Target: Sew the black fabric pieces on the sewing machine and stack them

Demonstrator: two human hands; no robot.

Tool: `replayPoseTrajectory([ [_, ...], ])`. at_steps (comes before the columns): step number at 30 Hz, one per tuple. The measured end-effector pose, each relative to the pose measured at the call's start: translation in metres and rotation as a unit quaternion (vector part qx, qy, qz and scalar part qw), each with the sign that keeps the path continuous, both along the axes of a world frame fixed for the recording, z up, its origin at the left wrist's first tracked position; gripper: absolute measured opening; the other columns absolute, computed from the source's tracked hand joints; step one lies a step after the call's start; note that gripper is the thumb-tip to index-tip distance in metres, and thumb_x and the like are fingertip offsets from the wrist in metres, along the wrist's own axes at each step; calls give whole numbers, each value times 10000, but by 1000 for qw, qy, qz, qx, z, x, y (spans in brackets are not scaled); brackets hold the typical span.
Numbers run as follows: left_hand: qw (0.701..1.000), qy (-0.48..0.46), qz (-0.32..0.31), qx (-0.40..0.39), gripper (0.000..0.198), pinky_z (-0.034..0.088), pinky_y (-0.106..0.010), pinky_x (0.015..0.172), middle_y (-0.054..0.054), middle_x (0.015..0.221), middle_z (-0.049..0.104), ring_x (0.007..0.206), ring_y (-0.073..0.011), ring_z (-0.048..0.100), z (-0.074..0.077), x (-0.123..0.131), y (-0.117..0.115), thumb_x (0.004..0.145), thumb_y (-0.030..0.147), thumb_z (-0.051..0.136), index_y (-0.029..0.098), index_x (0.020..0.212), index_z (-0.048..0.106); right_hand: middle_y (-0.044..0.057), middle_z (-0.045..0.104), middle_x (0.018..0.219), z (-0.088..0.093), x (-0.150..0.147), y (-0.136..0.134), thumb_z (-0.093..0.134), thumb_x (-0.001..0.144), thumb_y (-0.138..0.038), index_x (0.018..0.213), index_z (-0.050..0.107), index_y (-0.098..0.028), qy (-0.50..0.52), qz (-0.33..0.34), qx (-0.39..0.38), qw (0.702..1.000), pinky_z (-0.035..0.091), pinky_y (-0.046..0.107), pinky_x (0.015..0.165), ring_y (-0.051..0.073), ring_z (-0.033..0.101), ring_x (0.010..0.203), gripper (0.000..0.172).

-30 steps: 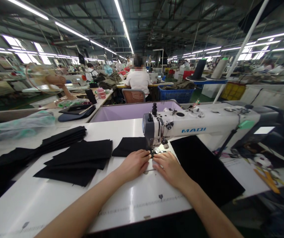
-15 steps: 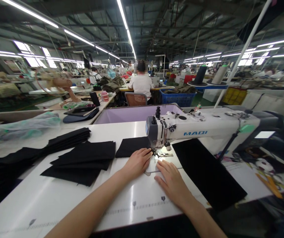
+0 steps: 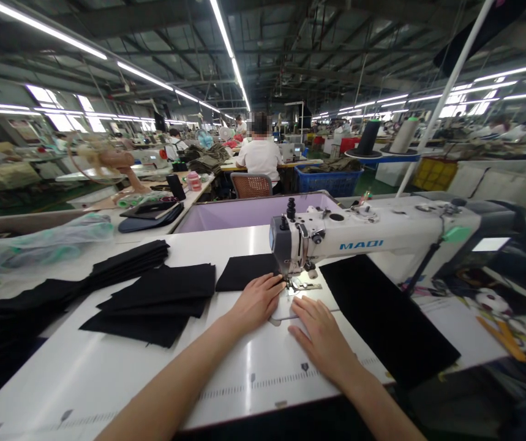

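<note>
A white sewing machine (image 3: 364, 236) stands on the white table (image 3: 120, 373). My left hand (image 3: 257, 300) lies flat, fingers stretched toward the presser foot (image 3: 300, 284), its fingertips at the edge of a small black cloth piece (image 3: 247, 271) behind the needle. My right hand (image 3: 320, 334) rests flat on the table just in front of the foot, fingers extended, holding nothing I can make out.
A stack of black cloth pieces (image 3: 157, 300) lies left of my hands, more black cloth (image 3: 5, 312) further left. A large black panel (image 3: 382, 312) lies right of the needle. A lilac bin (image 3: 248, 211) sits behind the table. A person in white (image 3: 260, 156) sits at a far station.
My right hand has drawn back from the presser foot toward me. The left hand stays at the foot. The view has shifted slightly.
</note>
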State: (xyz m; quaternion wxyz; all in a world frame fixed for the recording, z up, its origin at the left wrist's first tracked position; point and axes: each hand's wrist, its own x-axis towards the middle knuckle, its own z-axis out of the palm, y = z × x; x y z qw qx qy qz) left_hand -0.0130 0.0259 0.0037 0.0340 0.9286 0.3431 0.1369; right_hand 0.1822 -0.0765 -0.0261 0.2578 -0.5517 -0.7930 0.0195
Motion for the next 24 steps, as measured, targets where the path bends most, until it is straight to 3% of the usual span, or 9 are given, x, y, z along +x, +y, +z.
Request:
replayPoseTrajectory([
  [24, 1000, 3, 1, 0, 418, 389, -476, 1133, -66, 1475, 526, 1369, -277, 455, -3, -1, 3, 984, 234, 451, 214, 1386, 564, 120, 570, 1412, 5, -1, -1, 513, 971, -297, 1329, 566, -164, 22, -6, -20, 1000, 369, 564, 1153, 284, 472, 1356, 386],
])
